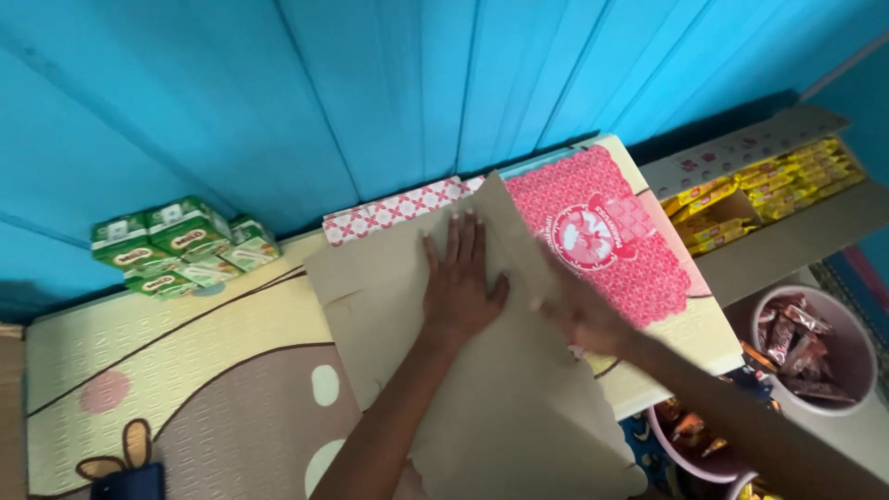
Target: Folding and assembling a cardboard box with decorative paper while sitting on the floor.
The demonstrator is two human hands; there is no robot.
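Flattened brown cardboard box (519, 407) lying on patterned foam mat (185, 370), long axis toward blue plank wall (370, 93). Left hand (458, 278) spread flat, pressing centre. Right hand (583, 315) blurred at right flap; grip indeterminate.

A small shop: stacked green drink cartons (176, 245), boxed yellow snack packets (759, 190).

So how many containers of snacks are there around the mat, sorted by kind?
Open cardboard box of yellow packets: 1
Pink tub of dark wrapped snacks: 1
Purple tub of wrapped snacks: 1
Total: 3. A fourth rim at the bottom edge is too cropped to count.
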